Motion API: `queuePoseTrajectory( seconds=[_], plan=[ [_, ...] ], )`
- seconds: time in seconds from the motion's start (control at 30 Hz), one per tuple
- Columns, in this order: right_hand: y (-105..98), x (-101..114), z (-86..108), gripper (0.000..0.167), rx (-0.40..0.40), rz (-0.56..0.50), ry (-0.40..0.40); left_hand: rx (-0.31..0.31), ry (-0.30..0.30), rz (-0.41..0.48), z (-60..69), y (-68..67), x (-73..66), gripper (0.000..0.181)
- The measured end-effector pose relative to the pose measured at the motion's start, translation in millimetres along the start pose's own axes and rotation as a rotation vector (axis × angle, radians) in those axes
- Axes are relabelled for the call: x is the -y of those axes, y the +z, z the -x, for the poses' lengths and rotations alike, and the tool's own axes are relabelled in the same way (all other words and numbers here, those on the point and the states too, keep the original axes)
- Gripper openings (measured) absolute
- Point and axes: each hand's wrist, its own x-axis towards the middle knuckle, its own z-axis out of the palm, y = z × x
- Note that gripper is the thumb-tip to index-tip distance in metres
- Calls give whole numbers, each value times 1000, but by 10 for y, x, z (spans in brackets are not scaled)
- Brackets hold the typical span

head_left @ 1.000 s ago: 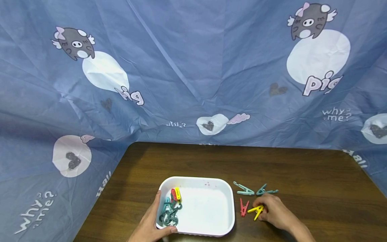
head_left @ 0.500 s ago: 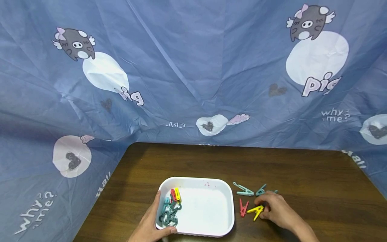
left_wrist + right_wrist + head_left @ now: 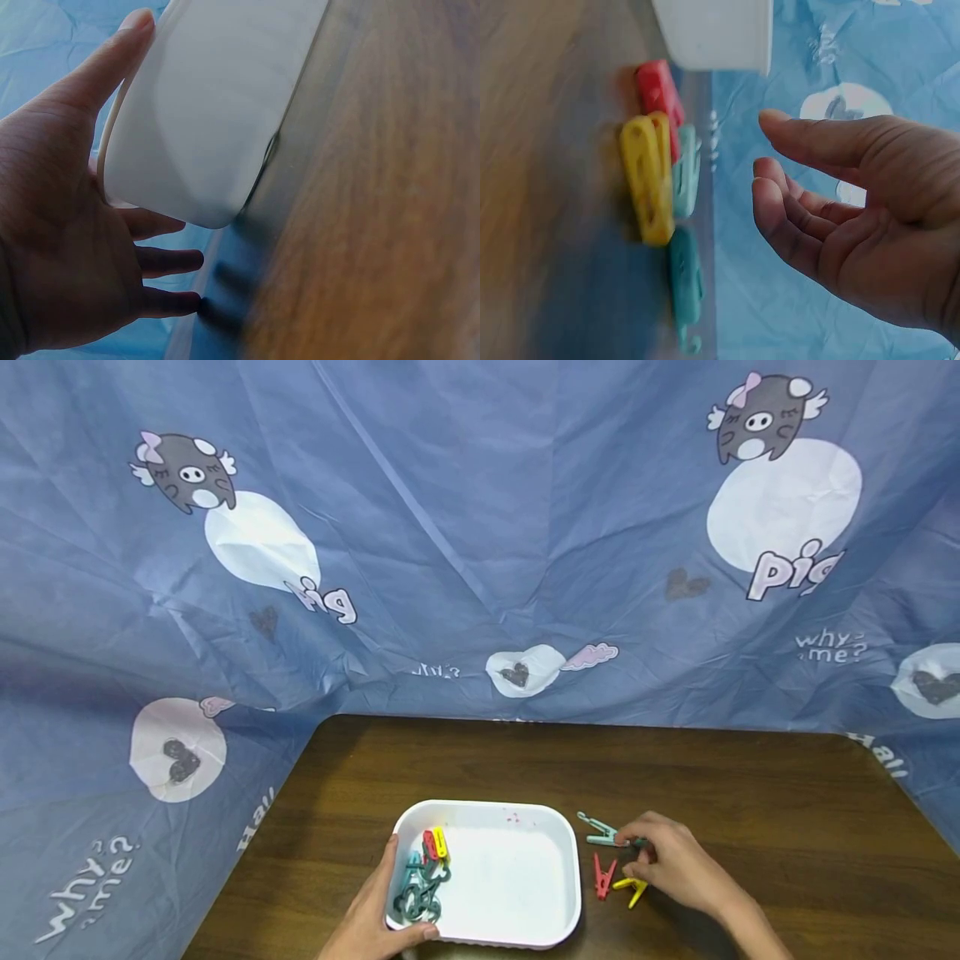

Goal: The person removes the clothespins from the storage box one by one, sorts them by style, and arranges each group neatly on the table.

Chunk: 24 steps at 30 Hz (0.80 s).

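My left hand (image 3: 367, 912) rests against the left front corner of a white plastic tray (image 3: 517, 940). In the left wrist view its thumb lies along the tray's rim and its other fingers are straight. Over several clothespins on the table hovers my right hand (image 3: 678, 862), thumb and fingers apart with nothing between them, as the right wrist view shows. Beneath it lie a yellow clothespin (image 3: 646, 180), a red clothespin (image 3: 603, 878), a light green clothespin (image 3: 597, 832) and a teal clothespin (image 3: 685, 277), which the hand mostly hides in the head view.
Inside the tray's left end lie a red clip (image 3: 430, 844), a yellow clip (image 3: 440, 843) and a pile of dark green hooked clips (image 3: 422, 893). The brown wooden table (image 3: 480, 760) meets a blue printed cloth (image 3: 450, 527) behind and at both sides.
My right hand has lifted a little and shifted over the teal clothespin, its fingertips now near the light green one. The left hand, the tray and the clothespins stay put.
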Motion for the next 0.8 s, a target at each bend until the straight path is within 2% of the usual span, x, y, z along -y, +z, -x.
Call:
queuePoseTrajectory(
  seconds=[0.23, 0.6, 0.7, 0.8],
  plan=[
    [85, 260, -185, 26, 37, -76, -30, -8, 16, -12, 7, 7, 6, 127],
    [411, 680, -497, 29, 89, -57, -122, -25, 52, -23, 10, 3, 15, 127],
    [533, 786, -576, 29, 94, -45, -145, -20, 37, -17, 8, 0, 8, 127],
    [649, 885, -640, 29, 111, -26, -159, 12, -18, 13, -1, -11, -8, 127]
  ],
)
